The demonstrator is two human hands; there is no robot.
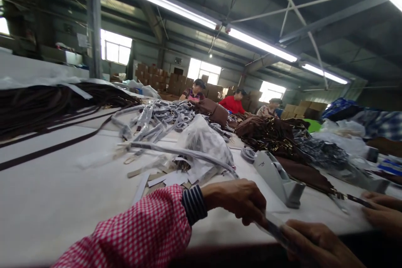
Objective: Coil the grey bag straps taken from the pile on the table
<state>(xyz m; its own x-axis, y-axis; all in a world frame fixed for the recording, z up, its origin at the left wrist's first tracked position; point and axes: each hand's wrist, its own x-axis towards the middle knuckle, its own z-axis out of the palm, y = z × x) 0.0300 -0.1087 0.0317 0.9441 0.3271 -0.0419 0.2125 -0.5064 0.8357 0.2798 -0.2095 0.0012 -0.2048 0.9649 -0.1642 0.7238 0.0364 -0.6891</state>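
Observation:
My left hand [237, 199], in a red-and-white checked sleeve with a striped cuff, pinches one end of a dark strap [274, 229] that looks wrapped in clear plastic. Lower right, my right hand [318, 240] is closed around the same strap, partly cut off by the frame edge. The strap runs taut and slanting between the two hands, above the table's front edge. Just beyond them stands a grey tape dispenser [278, 178]. A long plastic-wrapped strap [185, 153] lies across flat card pieces [169, 179] and a clear plastic bag [204, 138].
Brown straps [47, 106] are heaped at the left. Several wrapped straps [169, 119] form a pile mid-table. Brown bags [216, 112] and tangled hardware [273, 136] lie farther right. At the right edge, another person's hands [381, 207] hold a dark strap. Several people sit across the table.

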